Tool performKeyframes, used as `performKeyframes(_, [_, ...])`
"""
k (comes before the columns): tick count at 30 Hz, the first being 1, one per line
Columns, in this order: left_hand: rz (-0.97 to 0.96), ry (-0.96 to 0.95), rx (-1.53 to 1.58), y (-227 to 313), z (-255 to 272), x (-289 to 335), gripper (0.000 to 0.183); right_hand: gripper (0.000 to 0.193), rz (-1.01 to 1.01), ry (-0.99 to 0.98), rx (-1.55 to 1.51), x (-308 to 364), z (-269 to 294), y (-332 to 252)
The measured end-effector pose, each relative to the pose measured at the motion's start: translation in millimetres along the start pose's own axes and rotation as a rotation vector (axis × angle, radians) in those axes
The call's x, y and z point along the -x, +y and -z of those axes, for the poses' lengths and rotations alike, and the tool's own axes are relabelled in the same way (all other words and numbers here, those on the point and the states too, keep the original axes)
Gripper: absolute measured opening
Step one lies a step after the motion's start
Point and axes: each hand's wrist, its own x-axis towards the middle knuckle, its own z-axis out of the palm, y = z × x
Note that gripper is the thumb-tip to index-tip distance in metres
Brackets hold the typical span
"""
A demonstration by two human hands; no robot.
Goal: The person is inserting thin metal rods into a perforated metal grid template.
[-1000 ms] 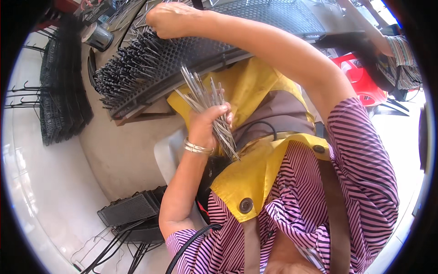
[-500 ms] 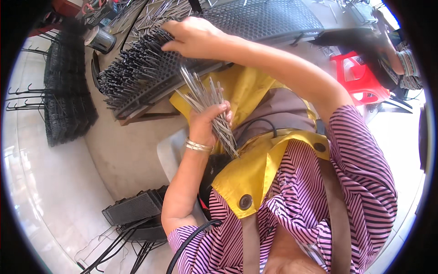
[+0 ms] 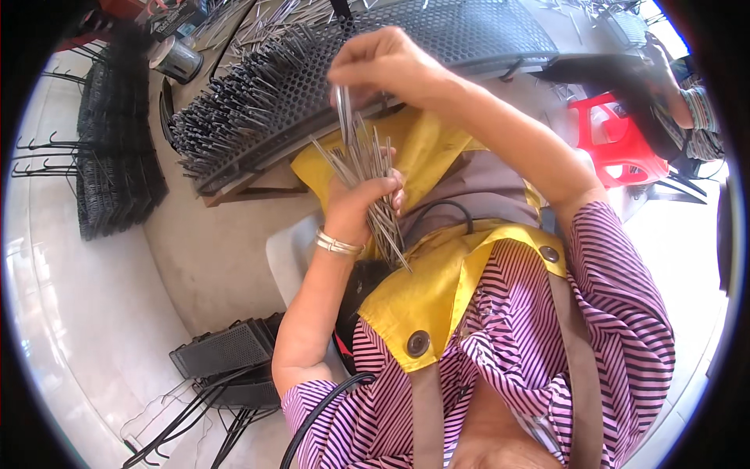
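Observation:
My left hand grips a fanned bundle of thin metal pins upright over my lap, a bangle on its wrist. My right hand is just above the bundle, pinching the top of one or two pins between its fingertips. Behind both hands lies a black perforated board, and its left part bristles with several dark pins standing in the holes. I wear a yellow apron over a striped shirt.
A stack of black wire racks stands on the pale floor at left. A small tin sits near the board's far left. Black mesh boxes and wire hooks lie by my left elbow. A red plastic stool and another person's arm are at right.
My right hand has come back from the perforated board down to the bundle and now pinches pins at its top. My left hand has stayed in place with the bundle.

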Motion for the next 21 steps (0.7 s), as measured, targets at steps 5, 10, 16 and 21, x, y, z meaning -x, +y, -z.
performKeyframes(5, [0.008,0.040,0.010,0.7,-0.2,-0.4,0.041,0.018,0.109,0.264,-0.139,-11.5,10.2,-3.3])
performKeyframes(10, [0.003,0.107,0.041,-1.8,4.4,-1.1,0.039,0.019,0.130,0.387,-0.283,-35.2,23.8,5.2])
performKeyframes(16, [-0.004,0.141,0.074,-4.9,8.7,-1.2,0.037,0.008,0.126,0.430,-0.090,-53.2,39.7,16.0])
performKeyframes(21, [-0.068,0.202,0.110,-1.2,5.7,0.7,0.037,0.007,0.105,0.421,-0.208,-50.3,39.9,14.5])
